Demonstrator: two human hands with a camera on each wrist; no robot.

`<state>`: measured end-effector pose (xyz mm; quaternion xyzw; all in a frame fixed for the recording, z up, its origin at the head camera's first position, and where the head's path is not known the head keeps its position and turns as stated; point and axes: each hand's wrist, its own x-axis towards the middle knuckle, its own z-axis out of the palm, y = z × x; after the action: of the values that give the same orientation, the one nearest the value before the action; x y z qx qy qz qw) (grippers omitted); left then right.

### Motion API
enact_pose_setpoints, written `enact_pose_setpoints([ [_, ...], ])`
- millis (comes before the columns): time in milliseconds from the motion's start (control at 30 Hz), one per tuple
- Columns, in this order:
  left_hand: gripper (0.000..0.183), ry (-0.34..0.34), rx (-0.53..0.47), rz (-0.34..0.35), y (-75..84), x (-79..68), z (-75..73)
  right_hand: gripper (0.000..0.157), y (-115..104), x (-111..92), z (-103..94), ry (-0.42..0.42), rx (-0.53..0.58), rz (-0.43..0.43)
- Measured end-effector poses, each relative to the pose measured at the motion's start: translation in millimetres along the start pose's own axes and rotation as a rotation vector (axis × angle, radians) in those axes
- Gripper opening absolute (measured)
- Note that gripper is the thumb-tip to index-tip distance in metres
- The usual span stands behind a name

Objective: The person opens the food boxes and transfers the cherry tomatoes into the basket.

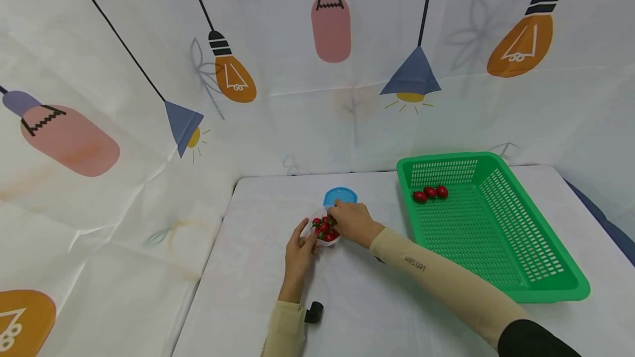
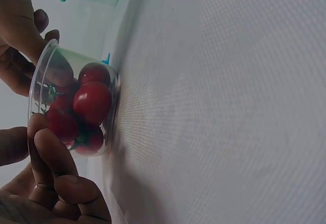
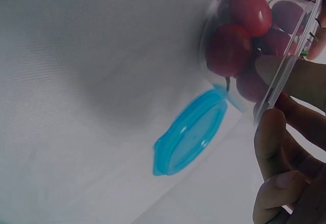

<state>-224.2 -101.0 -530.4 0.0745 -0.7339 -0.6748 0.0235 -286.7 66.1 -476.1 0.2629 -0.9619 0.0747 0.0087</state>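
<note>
A clear round plastic cup (image 1: 328,243) stands on the white-covered table with several red cherry tomatoes (image 2: 92,102) inside, some with green stems. My left hand (image 1: 297,255) holds the cup from its left side, thumb and fingers at the rim. From the right, my right hand (image 1: 353,222) reaches over the rim. In the right wrist view its fingertip is inside the cup against a cherry tomato (image 3: 250,85), which it pinches; other fingers partly cover that tomato. Just behind the cup lies a blue lid (image 3: 191,135).
A large green plastic basket (image 1: 496,241) occupies the table's right side, with three cherry tomatoes (image 1: 430,192) in its far left corner. A white cloth (image 1: 297,136) printed with lamps hangs behind the table and along its left.
</note>
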Motion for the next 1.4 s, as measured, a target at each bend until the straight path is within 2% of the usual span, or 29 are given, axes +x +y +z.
enact_pose_setpoints([
  [233, 0.05, -0.023, 0.029, 0.012, 29.9, -15.4, -1.5, 0.027, 2.8, -0.1, 0.8, -0.001, 0.005, -0.007],
  [633, 0.05, -0.033, 0.031, 0.015, 29.1, -13.6, -2.9, 0.03, 6.6, -1.2, -1.4, 0.099, 0.031, -0.053],
  [767, 0.05, -0.04, 0.033, 0.014, 30.2, -14.1, -3.0, 0.031, 7.4, -1.0, -0.9, 0.105, 0.051, -0.052],
  [867, 0.051, -0.039, 0.037, 0.003, 22.8, -9.3, -2.5, 0.031, 7.6, -2.0, -3.4, 0.101, 0.101, -0.044],
  [1067, 0.052, -0.008, 0.023, -0.002, -9.0, 5.3, -1.7, 0.029, 9.6, -4.5, -10.3, 0.109, 0.198, -0.032],
  [1400, 0.05, 0.01, 0.042, 0.015, -9.7, 3.4, -0.8, 0.021, 19.4, -10.9, -22.9, 0.169, 0.303, -0.012],
])
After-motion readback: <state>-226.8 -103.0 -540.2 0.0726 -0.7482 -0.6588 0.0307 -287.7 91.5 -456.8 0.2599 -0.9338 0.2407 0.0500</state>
